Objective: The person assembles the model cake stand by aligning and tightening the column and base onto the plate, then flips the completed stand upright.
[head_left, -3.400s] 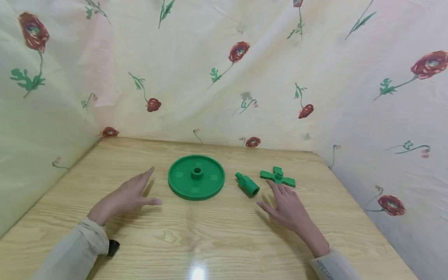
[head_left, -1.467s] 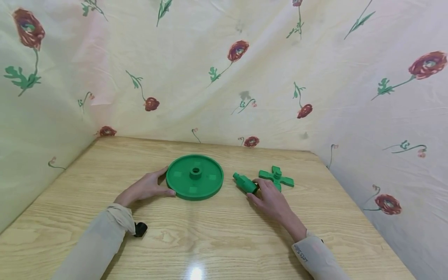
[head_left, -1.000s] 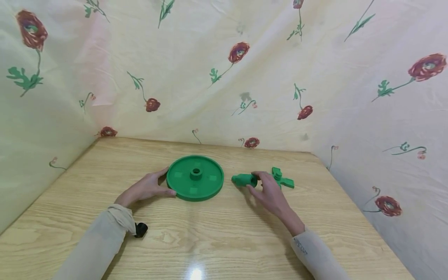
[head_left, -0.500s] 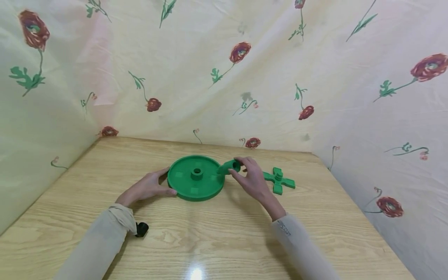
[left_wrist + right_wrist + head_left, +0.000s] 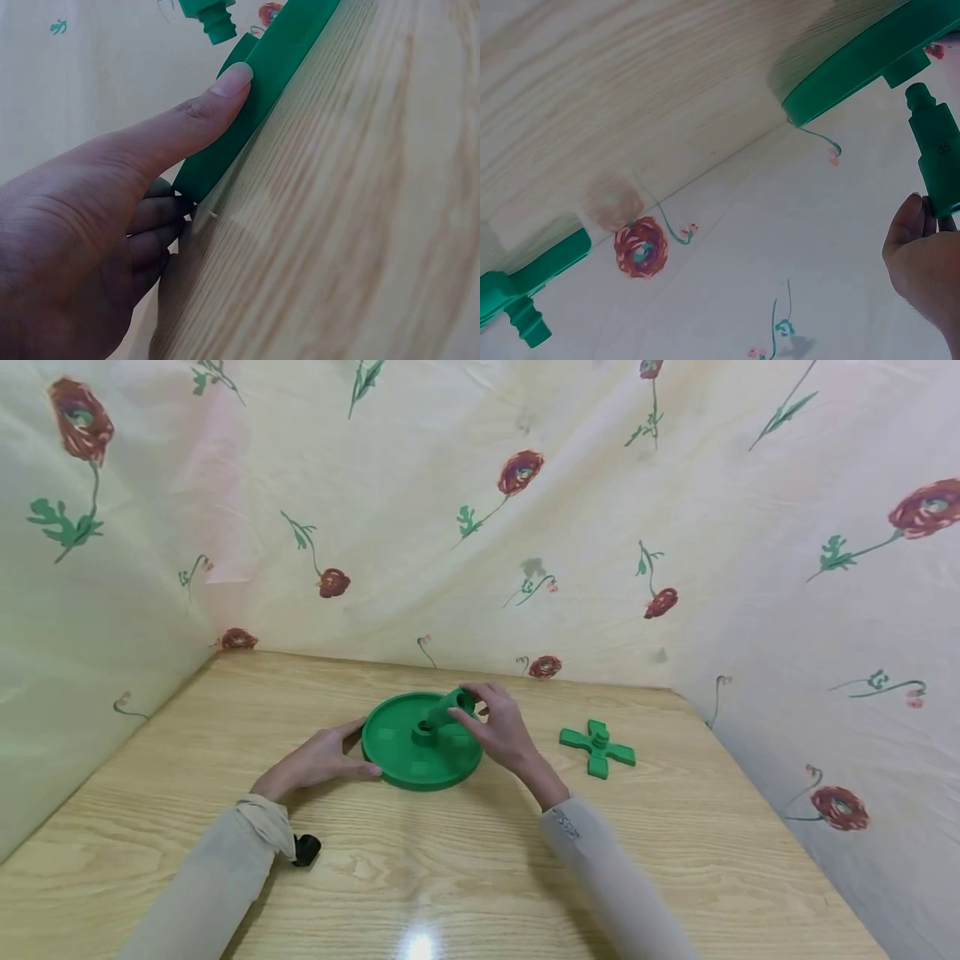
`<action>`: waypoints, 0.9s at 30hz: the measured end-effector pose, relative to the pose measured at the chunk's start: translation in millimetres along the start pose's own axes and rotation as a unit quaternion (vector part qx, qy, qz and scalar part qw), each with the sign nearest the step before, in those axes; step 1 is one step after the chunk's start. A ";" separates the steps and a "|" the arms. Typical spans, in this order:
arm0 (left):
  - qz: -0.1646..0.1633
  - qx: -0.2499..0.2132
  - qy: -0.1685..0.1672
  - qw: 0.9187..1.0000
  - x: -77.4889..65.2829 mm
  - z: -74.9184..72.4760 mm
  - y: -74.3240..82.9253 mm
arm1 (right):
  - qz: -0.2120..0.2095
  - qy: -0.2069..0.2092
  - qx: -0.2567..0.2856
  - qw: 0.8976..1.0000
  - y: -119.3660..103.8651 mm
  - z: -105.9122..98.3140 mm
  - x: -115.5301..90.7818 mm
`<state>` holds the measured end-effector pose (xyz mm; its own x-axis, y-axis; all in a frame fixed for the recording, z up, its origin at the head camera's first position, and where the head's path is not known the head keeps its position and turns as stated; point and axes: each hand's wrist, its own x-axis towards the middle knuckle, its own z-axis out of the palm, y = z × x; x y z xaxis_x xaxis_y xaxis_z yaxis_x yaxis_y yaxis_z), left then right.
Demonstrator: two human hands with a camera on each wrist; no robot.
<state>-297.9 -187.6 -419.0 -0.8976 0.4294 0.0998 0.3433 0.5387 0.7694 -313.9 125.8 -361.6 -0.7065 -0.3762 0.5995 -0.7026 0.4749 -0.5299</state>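
Note:
A green round disc [image 5: 386,752] with a raised rim lies flat on the table, a hollow hub [image 5: 424,735] standing at its centre. My left hand [image 5: 318,764] holds the disc's left edge; in the left wrist view the thumb presses on the rim [image 5: 274,71] and the fingers curl at its far side. Pinched in my right hand [image 5: 504,735] is a green stepped cylinder [image 5: 444,707], tilted over the disc. Its narrow threaded end points down toward the hub, with a small gap between them in the right wrist view. The cylinder [image 5: 934,142] bears the marking "35".
A green four-armed cross piece [image 5: 598,746] with a threaded stud lies to the right of the disc on the wooden table [image 5: 360,877]. Flower-patterned cloth [image 5: 420,527] hangs behind and at both sides. A black object [image 5: 306,850] sits at my left cuff.
Both hands came in from apart: the left took hold of the disc's edge, the right picked up the cylinder, turned it and carried it left to above the hub. The cross piece stayed put.

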 end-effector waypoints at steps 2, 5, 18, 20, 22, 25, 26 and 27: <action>-0.003 0.001 -0.001 1.000 0.2 0.1 0.5 | 0.002 -0.004 0.000 1.000 -0.4 3.8 2.1; -0.005 -0.002 -0.002 1.000 0.5 0.6 0.7 | 0.002 -0.007 -0.006 1.000 -1.0 8.6 3.3; -0.012 -0.001 -0.005 1.000 0.3 0.6 2.0 | 0.033 -0.032 -0.027 0.999 -4.6 19.2 11.1; -0.014 -0.002 -0.005 1.000 0.2 0.8 1.5 | 0.035 -0.038 -0.033 0.998 -5.0 20.2 13.4; -0.015 -0.001 -0.005 1.000 0.0 0.8 1.2 | 0.035 -0.044 -0.038 0.998 -5.8 21.2 15.8; -0.013 0.000 -0.005 1.000 -0.2 0.8 0.7 | 0.034 -0.047 -0.042 0.997 -6.6 22.9 19.0; -0.012 0.000 -0.005 1.000 -0.3 0.8 0.5 | 0.034 -0.047 -0.044 0.997 -7.0 23.5 20.1; -0.011 0.000 -0.005 1.000 -0.5 0.7 0.2 | 0.034 -0.047 -0.046 0.997 -7.2 24.1 21.0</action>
<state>-297.1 -187.1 -419.3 -0.9022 0.4244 0.0768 0.3236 0.5485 0.7710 -325.7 95.3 -359.6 -0.7600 -0.4115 0.5031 -0.6452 0.5715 -0.5071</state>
